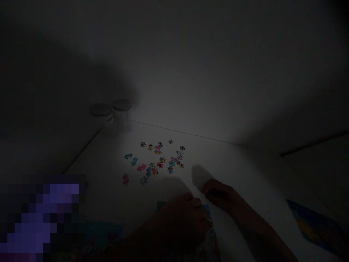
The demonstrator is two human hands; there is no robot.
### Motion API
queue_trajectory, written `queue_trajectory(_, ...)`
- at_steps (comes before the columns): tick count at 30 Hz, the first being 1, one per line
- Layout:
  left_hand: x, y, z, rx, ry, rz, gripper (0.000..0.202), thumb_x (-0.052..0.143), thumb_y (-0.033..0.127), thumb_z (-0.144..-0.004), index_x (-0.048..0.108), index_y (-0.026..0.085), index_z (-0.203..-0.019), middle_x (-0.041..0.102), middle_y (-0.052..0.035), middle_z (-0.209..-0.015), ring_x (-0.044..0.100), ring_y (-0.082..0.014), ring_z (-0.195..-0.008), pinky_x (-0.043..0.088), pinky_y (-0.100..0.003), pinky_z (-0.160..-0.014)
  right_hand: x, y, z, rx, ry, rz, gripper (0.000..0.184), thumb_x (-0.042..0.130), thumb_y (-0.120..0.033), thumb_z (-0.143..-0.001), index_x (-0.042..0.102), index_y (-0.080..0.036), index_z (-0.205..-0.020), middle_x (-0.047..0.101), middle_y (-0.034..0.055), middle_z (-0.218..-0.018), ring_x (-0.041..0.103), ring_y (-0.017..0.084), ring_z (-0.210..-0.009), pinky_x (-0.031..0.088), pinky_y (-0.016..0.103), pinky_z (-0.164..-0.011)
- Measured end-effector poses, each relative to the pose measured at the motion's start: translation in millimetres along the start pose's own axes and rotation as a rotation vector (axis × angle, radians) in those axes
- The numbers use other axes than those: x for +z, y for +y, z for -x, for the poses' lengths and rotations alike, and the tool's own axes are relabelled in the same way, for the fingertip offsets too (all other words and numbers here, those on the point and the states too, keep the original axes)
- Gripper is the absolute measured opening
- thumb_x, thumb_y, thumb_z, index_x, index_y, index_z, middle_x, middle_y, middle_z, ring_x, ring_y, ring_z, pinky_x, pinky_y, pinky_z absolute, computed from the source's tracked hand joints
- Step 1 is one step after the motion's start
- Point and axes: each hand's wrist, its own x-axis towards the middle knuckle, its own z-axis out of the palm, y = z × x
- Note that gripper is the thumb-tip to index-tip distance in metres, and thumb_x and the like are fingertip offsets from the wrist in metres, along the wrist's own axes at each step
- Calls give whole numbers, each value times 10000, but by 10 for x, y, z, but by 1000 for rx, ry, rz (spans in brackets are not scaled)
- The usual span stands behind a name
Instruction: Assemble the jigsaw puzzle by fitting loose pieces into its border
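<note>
The scene is very dark. My left hand (191, 216) is curled over a colourful jigsaw puzzle (205, 249) at the lower middle and covers much of it. Its fingers bend down towards the puzzle, and whatever is under or between them is hidden. Just right of the puzzle, my right hand (223, 194) is held over the white table with thumb and fingertips together. I cannot make out anything in that pinch. Beyond both hands, several loose jigsaw pieces (155, 171) in pink, blue and yellow lie scattered on the table.
Two lidded clear jars (121, 112) stand at the table's far left corner. A blue picture sheet (317, 227) lies at the right edge, and another colourful picture (102, 233) is at the lower left. A blurred purple patch covers the bottom left corner. Behind the white table (240, 163) rises a pale wall.
</note>
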Motion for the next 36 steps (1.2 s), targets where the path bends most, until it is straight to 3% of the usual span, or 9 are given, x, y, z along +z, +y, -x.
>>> queue_trajectory(9, 126, -34, 26, 19, 44, 3, 113, 624, 270, -872, 558, 178, -881, 613, 26, -883, 509, -154, -831, 368, -311, -729, 9, 8, 10, -9, 5, -18, 171, 560, -375, -882, 609, -214, -850, 587, 12, -815, 538, 166, -764, 428, 288, -686)
queue_trajectory(20, 82, -32, -5, 7, 24, 11, 94, 609, 271, -873, 578, 183, -883, 626, 20, -869, 531, -156, -832, 380, -313, -727, -9, -63, 21, -15, -2, -58, 142, 560, -340, -880, 601, -205, -861, 583, 15, -849, 542, 159, -793, 426, 293, -717)
queue_trajectory(25, 51, -27, -4, -14, -44, 20, 75, 575, 257, -903, 583, 182, -902, 640, 10, -900, 540, -156, -872, 385, -310, -771, -4, -41, 25, -24, 7, -39, 135, 552, -325, -889, 610, -204, -873, 594, 17, -850, 551, 157, -790, 435, 291, -714)
queue_trajectory(36, 1, -13, -17, -8, -73, 18, 94, 573, 256, -901, 596, 170, -930, 655, 4, -940, 554, -162, -895, 401, -311, -780, 138, -123, -223, -146, 241, 108, 149, 533, -313, -910, 631, -203, -935, 611, 48, -911, 576, 166, -823, 473, 300, -730)
